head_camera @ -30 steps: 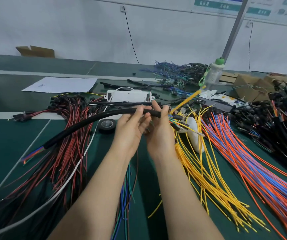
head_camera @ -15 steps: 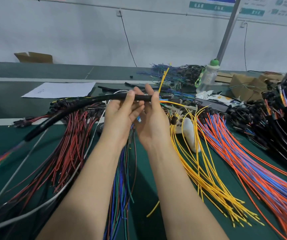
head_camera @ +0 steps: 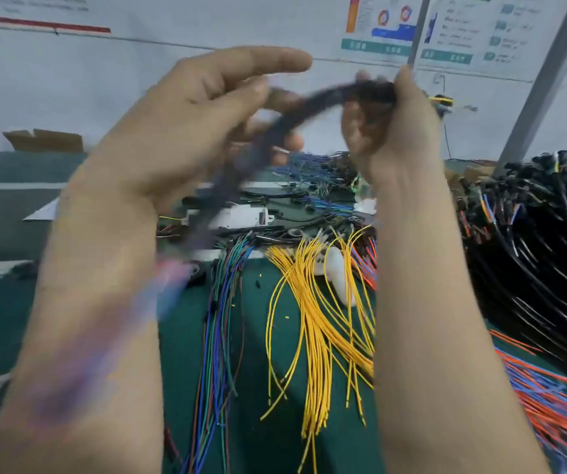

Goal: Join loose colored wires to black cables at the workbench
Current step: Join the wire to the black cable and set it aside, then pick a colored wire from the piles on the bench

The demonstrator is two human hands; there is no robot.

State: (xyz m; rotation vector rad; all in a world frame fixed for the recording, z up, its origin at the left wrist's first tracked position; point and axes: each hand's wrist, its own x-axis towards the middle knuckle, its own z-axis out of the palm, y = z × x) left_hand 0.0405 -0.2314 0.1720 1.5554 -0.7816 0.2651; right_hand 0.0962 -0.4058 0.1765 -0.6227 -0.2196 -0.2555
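Hands first: right hand curled round the upper end of the black cable, fingertips hooked over the top, short coloured leads poking out past them. Left hand has its forefinger out straight and its thumb and lower fingers either side of the cable. With the blur I cannot tell if it grips or only guides.

Cable is in the air above the far half of the desk, bowed between the two hands, its tail smeared down toward the left edge.

Both forearms are up and near vertical, wrists level, palms turned in toward each other.

My read: bringing the cable end up for inspection before a join. To do it well, steady the swinging tail, keep the right pinch close behind the leads, and free the left to pick one yellow wire from the fan at mid-desk. Finished black cables are heaped at the right edge.
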